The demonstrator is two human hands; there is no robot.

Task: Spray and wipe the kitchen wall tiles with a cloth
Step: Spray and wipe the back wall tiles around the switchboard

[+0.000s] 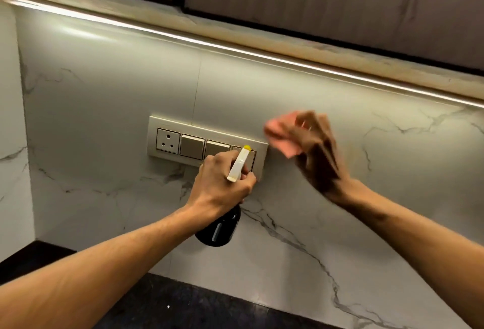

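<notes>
Left hand is clamped around the neck of a dark spray bottle, fingers curled at the white trigger head. The yellow nozzle is directed at the right end of the switch plate. Right hand is blurred; it grips a pink cloth held at the marble-veined wall tiles, just right of the plate, though exact finger placement cannot be determined. A dark counter runs below the tiles.
</notes>
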